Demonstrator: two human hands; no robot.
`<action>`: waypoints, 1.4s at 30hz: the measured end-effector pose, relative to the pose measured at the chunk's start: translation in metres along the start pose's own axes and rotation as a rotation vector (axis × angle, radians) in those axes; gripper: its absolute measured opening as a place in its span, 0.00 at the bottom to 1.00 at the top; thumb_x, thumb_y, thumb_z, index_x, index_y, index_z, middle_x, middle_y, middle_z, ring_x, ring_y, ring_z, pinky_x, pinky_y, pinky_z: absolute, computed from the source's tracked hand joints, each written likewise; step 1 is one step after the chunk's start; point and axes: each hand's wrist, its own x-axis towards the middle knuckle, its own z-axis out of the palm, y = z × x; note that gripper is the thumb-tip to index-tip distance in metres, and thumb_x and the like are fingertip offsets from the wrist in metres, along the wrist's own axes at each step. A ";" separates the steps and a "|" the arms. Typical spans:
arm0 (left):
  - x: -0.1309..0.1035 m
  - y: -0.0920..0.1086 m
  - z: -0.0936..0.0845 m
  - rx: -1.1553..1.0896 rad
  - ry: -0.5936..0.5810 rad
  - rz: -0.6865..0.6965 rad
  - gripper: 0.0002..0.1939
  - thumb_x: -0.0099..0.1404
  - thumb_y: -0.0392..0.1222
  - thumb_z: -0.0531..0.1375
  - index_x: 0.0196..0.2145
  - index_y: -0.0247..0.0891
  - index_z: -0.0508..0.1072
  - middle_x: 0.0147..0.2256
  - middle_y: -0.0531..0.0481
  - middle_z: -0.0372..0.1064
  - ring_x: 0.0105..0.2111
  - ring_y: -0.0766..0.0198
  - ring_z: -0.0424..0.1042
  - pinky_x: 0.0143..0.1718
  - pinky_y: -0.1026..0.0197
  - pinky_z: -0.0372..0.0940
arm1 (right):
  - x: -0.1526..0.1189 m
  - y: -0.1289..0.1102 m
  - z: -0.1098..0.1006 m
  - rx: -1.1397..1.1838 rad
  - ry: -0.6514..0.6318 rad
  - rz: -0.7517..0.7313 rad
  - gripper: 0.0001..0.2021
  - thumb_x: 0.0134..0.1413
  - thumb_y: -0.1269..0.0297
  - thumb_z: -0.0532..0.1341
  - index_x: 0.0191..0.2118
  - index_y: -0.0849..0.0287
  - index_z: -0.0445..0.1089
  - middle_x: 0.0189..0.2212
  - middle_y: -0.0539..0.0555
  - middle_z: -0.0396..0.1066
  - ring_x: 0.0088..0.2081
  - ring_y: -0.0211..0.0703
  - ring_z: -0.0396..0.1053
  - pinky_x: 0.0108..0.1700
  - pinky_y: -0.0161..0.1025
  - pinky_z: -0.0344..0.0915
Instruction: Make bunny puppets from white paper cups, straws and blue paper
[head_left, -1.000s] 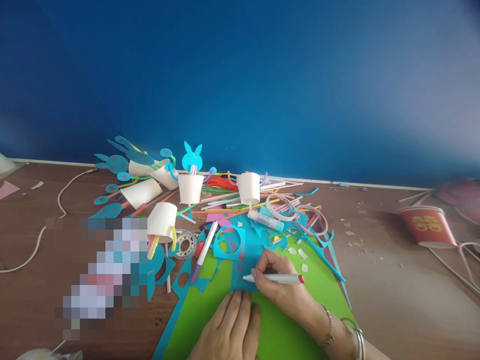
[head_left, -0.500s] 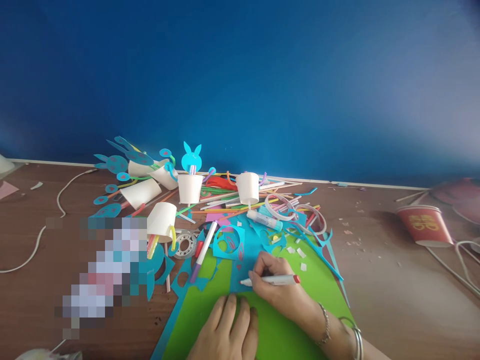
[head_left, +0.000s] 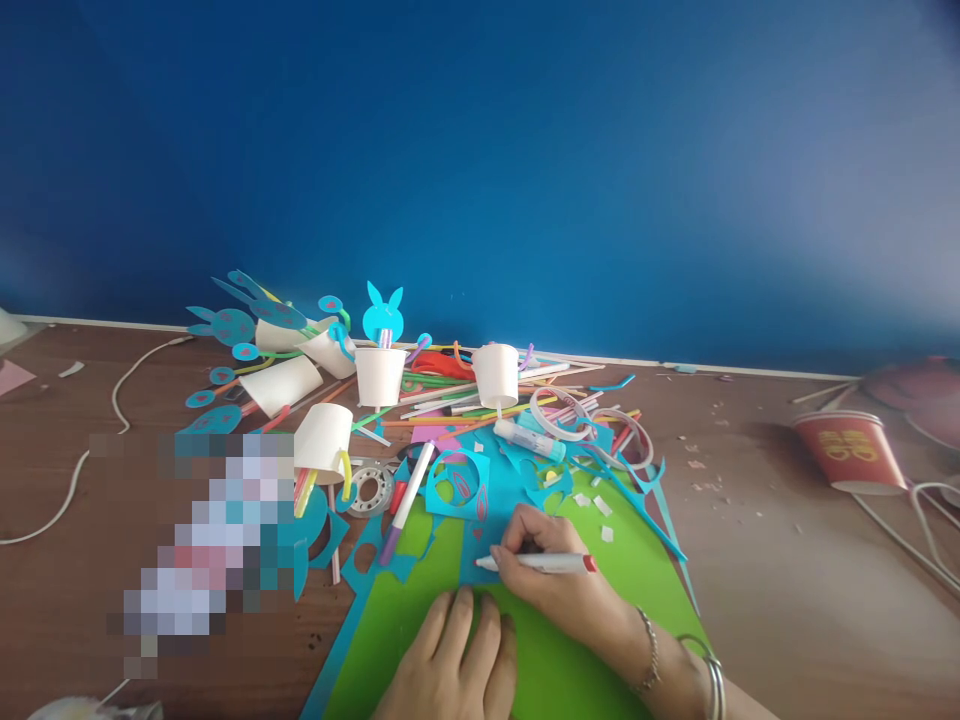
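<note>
A white marker with a red end (head_left: 559,563) is pinched in my right hand (head_left: 546,570), its tip at a blue paper piece (head_left: 480,520) that bears a small red mark. Flat on the green paper (head_left: 397,620), my left hand (head_left: 461,655) lies with its fingers stretched out, holding nothing. A white and purple marker (head_left: 407,503) rests left of the blue paper. Just above is a blue paper cut-out (head_left: 457,484) with red oval outlines on it.
White paper cups (head_left: 379,378) with straw arms stand and lie at the back left, one with a blue rabbit head (head_left: 383,318). Tape rolls (head_left: 562,414), a glue stick (head_left: 529,440) and straws lie behind my hands. A red cup (head_left: 849,452) is at right.
My right hand has shifted very slightly to the left with the marker, whose tip moved left on the blue paper. My left hand has stayed in place.
</note>
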 end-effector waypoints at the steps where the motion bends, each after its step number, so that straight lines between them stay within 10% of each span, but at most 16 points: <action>1: 0.000 0.000 0.000 0.000 0.003 0.001 0.14 0.67 0.45 0.50 0.40 0.35 0.72 0.39 0.45 0.70 0.41 0.53 0.65 0.46 0.51 0.55 | 0.000 0.000 0.000 -0.001 -0.003 -0.004 0.10 0.47 0.68 0.60 0.22 0.56 0.57 0.17 0.44 0.59 0.20 0.33 0.54 0.22 0.32 0.53; 42: 0.003 -0.003 -0.006 -0.011 -0.049 0.025 0.15 0.66 0.49 0.52 0.40 0.36 0.71 0.38 0.46 0.71 0.40 0.54 0.66 0.46 0.51 0.54 | 0.002 0.001 0.000 -0.014 0.071 0.005 0.10 0.46 0.65 0.57 0.20 0.55 0.55 0.16 0.45 0.59 0.19 0.34 0.54 0.21 0.32 0.53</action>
